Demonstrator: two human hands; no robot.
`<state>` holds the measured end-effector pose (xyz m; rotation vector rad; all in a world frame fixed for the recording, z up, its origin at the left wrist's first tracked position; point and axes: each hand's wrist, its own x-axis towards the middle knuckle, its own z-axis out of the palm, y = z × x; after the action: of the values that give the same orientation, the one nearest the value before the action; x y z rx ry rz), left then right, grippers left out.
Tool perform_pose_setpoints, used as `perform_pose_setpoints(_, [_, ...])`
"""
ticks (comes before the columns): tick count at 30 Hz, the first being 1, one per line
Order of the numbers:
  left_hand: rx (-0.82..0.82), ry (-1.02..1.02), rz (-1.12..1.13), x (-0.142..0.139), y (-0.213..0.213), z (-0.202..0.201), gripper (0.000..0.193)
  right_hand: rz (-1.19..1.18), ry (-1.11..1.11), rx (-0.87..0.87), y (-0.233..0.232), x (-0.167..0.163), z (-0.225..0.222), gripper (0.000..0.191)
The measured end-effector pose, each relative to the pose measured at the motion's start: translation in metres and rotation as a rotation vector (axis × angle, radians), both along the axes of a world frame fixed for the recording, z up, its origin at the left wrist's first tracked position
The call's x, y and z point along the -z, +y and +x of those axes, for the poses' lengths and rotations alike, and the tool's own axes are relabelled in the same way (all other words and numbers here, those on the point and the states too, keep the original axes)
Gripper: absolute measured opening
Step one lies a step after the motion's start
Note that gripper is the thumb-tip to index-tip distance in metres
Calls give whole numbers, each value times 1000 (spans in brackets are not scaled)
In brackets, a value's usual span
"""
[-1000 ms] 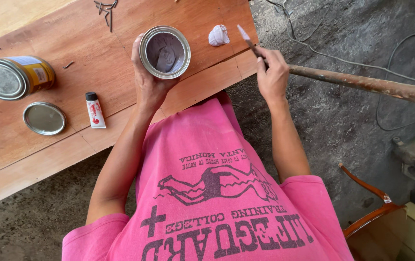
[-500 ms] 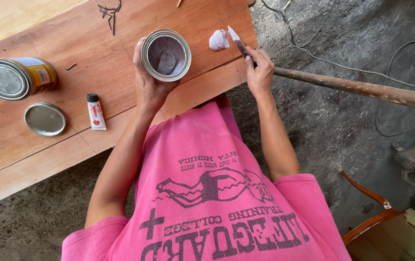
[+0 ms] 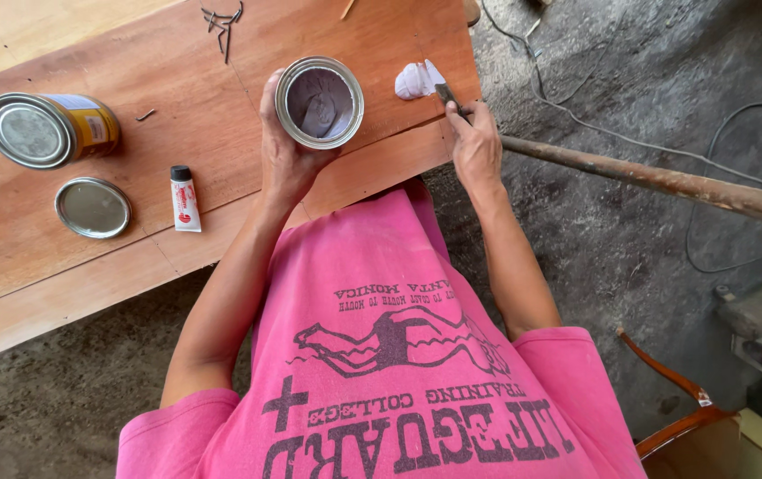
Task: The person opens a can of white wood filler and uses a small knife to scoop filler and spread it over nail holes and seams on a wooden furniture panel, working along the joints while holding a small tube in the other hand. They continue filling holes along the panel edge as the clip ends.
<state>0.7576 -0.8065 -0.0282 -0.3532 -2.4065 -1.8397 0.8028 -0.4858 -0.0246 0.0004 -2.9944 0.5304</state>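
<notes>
Now your left hand [image 3: 288, 155] wraps the round metal can [image 3: 319, 102] (its wall mostly hidden); your right hand [image 3: 476, 146] pinches a knife [image 3: 438, 84], blade in white putty [image 3: 414, 80].

Bright, even daylight fills the frame; shadows are soft, the view is sharp, with slight wide-angle stretching at the edges.

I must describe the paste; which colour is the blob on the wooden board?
White, slightly greyish: the blob beside the right hand, clearest in the head view.
</notes>
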Motion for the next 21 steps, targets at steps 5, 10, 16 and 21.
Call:
perform_pose_setpoints(5, [-20, 0, 13, 0, -3, 2, 118, -113, -108, 130, -12, 21, -3, 43])
perform_pose_setpoints(10, [-38, 48, -3, 4, -5, 0, 117, 237, -120, -13, -18, 22, 4, 34])
perform_pose_setpoints(16, [-23, 31, 38, -1, 4, 1, 117, 127, -118, 111, 52, -15, -28, 33])
perform_pose_setpoints(21, [-82, -59, 51, -13, 14, 8, 113, -45, -20, -7, 97, -55, -37, 37])
